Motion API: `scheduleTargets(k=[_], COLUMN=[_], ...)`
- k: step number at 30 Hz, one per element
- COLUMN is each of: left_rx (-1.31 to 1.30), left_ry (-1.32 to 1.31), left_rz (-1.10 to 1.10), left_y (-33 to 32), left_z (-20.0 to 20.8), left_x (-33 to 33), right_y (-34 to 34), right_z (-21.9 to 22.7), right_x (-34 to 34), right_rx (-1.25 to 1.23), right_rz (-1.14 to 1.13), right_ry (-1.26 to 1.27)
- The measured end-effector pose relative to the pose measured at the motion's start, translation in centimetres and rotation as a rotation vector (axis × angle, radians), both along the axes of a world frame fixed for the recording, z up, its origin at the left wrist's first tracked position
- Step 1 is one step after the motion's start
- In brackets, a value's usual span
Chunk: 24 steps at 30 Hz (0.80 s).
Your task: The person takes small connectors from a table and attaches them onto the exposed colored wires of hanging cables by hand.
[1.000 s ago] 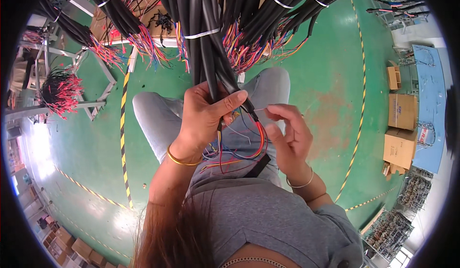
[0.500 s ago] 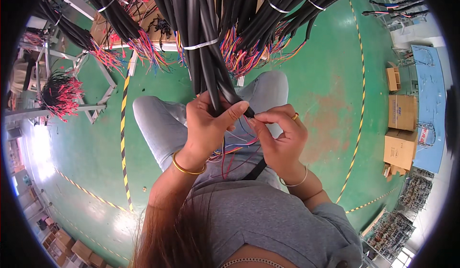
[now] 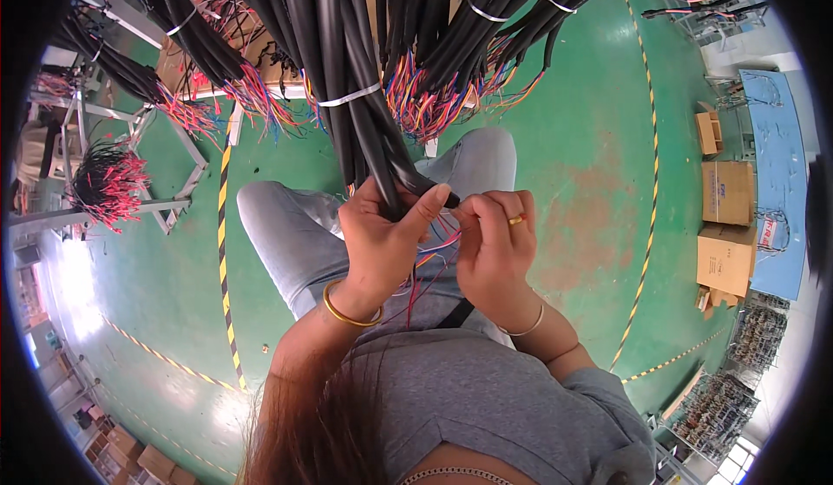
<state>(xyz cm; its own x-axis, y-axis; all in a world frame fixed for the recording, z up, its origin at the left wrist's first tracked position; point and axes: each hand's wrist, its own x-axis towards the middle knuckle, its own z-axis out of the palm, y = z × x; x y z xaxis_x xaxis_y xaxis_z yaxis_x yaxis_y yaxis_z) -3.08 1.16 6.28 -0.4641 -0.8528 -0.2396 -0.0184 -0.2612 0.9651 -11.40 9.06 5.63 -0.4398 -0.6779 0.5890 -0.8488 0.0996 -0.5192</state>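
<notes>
A bundle of thick black cables (image 3: 334, 60) hangs down toward my lap, bound by a white cable tie (image 3: 349, 96). My left hand (image 3: 382, 229) is wrapped around the lower cables, its thumb pressing one cable's end out to the right. At that end, my right hand (image 3: 496, 238) is closed in a pinch; whatever lies between its fingertips is too small and hidden to make out. Loose red, blue and yellow wires (image 3: 429, 255) dangle below and between my hands, above my lap.
More black cable bundles with bared coloured wires (image 3: 421, 103) hang ahead and to the left (image 3: 252, 95). A metal frame (image 3: 173, 168) stands at left with red-tipped wires (image 3: 108, 181). Cardboard boxes (image 3: 727, 194) sit by a blue board (image 3: 772, 181) at right. Striped tape (image 3: 223, 268) marks the green floor.
My right hand has turned, its fingers curling in more at the cable's end. The tied part of the bundle has shifted slightly left and down. My left hand keeps its grip.
</notes>
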Motion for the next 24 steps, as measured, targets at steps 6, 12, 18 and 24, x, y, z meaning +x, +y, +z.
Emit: scheduleTargets(k=[6, 12, 18, 24], left_rx=[0.085, 0.169, 0.161, 0.187], left_ry=[0.085, 0.114, 0.148, 0.189], left_rz=[0.055, 0.021, 0.001, -0.043], left_y=[-0.3, -0.9, -0.9, -0.9], left_z=[0.3, 0.8, 0.3, 0.0], left_x=[-0.3, -0.3, 0.0, 0.3], right_y=[1.1, 2.5, 0.7, 0.8], right_z=[-0.7, 0.1, 0.7, 1.6], right_x=[2.6, 1.1, -0.3, -0.7], right_rx=[0.276, -0.052, -0.061, 0.003], right_rz=[0.117, 0.163, 0.096, 0.167], right_ry=[0.209, 0.135, -0.331, -0.683])
